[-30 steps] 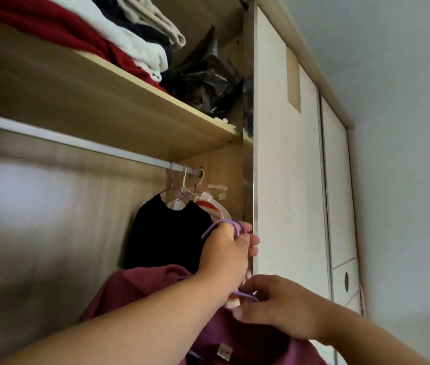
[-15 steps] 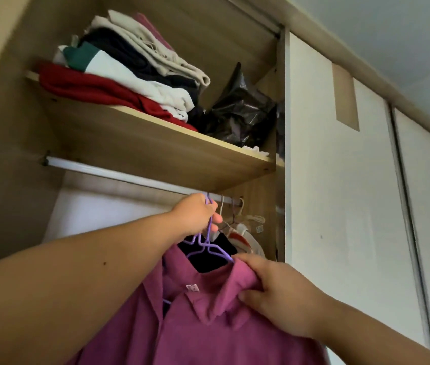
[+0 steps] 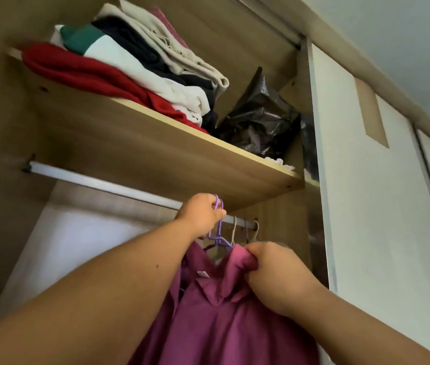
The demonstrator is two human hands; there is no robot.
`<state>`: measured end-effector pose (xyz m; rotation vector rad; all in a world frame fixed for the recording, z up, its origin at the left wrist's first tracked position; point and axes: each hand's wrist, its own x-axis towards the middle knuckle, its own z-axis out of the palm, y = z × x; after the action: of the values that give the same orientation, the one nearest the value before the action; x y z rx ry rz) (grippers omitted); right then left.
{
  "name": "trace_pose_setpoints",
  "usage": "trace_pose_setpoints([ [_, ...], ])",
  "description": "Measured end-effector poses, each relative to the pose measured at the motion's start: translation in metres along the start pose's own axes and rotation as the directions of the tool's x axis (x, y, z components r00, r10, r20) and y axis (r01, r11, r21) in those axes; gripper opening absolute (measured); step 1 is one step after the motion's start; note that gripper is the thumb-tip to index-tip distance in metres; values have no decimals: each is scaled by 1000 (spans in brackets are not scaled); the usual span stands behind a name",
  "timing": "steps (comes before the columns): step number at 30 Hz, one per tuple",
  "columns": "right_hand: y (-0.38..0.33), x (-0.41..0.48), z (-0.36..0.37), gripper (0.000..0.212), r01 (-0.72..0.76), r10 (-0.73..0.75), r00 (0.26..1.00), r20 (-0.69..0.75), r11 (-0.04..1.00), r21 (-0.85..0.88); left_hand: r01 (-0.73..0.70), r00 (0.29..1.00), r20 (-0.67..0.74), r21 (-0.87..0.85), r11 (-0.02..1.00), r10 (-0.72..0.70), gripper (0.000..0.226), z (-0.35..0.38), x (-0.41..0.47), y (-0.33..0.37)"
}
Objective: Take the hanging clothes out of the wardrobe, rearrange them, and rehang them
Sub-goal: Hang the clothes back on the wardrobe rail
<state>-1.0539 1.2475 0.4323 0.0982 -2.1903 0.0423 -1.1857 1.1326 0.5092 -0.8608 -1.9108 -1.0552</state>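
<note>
The left hand point(image 3: 200, 216) gripped the purple hanger point(image 3: 218, 240) by its hook at the rail point(image 3: 103, 184), far right; whether the hook sat over it was unclear. The right hand point(image 3: 274, 271) pinched the collar of the magenta shirt point(image 3: 221, 317) just below.

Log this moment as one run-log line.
step: rehanging magenta shirt | left hand: grips purple hanger hook at rail | right hand: pinches its collar | hook seated: cannot tell

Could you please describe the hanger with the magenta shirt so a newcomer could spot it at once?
Under the wooden shelf runs a metal rail. Near its right end, the left hand grips a purple hanger. Unlike the hangers to its right, it carries a magenta shirt.
</note>
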Motion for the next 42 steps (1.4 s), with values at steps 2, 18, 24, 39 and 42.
trace_pose_setpoints([
  [2,-4,19,10,23,-3,3,1000,-2,1000,-17,24,998,-58,-33,999,-25,14,4,18,-14],
  [18,10,132,98,24,-39,34,998,-44,991,-132,-139,985,-26,476,868,172,31,31,130,-96],
  [24,16,138,122,19,-101,105,994,40,991,-91,-91,995,33,651,754,91,35,57,137,-106],
  [39,13,121,121,58,-315,269,920,286,941,126,-136,970,-18,787,601,243,59,22,122,-138],
  [42,11,117,119,50,-270,234,928,291,959,90,-192,967,52,790,582,248,66,22,124,-138],
])
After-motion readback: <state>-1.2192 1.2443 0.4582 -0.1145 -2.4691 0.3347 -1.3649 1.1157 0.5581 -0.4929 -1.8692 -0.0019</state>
